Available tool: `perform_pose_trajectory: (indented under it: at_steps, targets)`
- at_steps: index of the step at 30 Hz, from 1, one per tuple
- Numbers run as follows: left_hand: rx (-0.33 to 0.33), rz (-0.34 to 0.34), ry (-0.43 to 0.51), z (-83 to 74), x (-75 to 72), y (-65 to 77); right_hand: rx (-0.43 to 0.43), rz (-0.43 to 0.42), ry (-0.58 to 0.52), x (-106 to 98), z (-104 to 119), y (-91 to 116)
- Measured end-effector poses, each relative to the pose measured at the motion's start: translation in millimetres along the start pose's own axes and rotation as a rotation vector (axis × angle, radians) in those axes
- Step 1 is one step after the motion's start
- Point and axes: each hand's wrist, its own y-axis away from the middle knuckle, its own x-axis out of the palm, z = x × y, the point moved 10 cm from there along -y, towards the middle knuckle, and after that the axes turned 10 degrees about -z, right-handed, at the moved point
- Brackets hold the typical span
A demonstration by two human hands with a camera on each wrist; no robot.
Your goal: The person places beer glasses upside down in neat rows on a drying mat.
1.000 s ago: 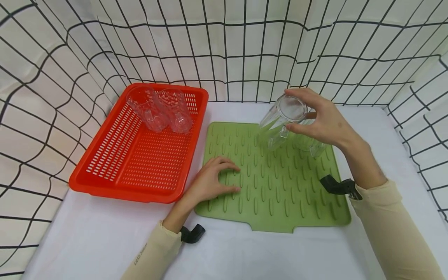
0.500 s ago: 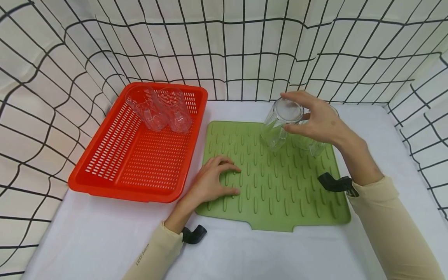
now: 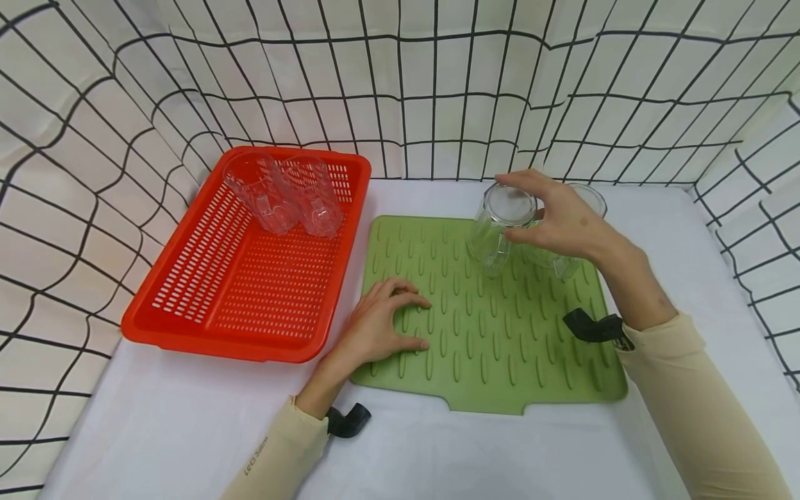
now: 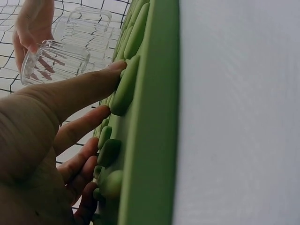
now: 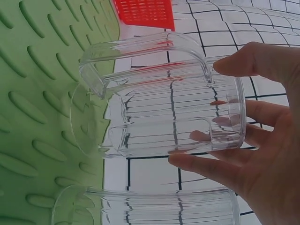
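Note:
My right hand (image 3: pixel 571 222) grips a clear mug (image 3: pixel 489 236) near its upturned base. The mug stands upside down at the far part of a green ribbed mat (image 3: pixel 487 382), its handle towards me. Seen from the right wrist, thumb and fingers surround the base end and the mug's rim meets the mat or nearly does. A second clear mug (image 3: pixel 590 198), also upside down, stands just to its right, partly hidden by the hand. My left hand (image 3: pixel 378 323) rests at the mat's left edge, fingers loosely bent and holding nothing; its fingertips touch the raised ribs.
Left of the mat sits a red perforated basket (image 3: pixel 187 339). Two clear mugs, one (image 3: pixel 265 198) beside the other (image 3: pixel 315 201), lie tilted at its far end. A white cloth (image 3: pixel 400 458) covers the table. Black wire grid panels (image 3: pixel 400 97) enclose the back and sides.
My right hand has lowered the mug and brought it from tilted to upright, base up, slightly leftward on the mat. The left hand has stayed in place.

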Motion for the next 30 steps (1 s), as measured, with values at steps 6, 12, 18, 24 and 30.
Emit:
perform_pose_trajectory:
  at_steps: [6, 12, 18, 24, 30]
  targets:
    - [-0.006, 0.002, 0.0, -0.2, -0.1, -0.1, -0.012, 0.007, 0.019, 2.3, 1.3, -1.8]
    - [-0.013, -0.001, -0.001, 0.5, 0.3, 0.1, -0.005, 0.015, 0.013, 5.7, 0.4, -3.5]
    - [-0.008, -0.005, 0.0, -0.1, 0.6, -0.6, 0.009, 0.024, 0.02, 9.4, -1.8, -4.9]
    - [-0.007, -0.005, 0.002, -0.2, 0.9, -0.7, 0.014, 0.03, 0.01, 11.6, -2.3, -5.6]
    - [-0.013, -0.005, 0.004, -0.6, 0.3, 0.1, 0.031, 0.044, -0.013, 14.9, -4.6, -6.1]
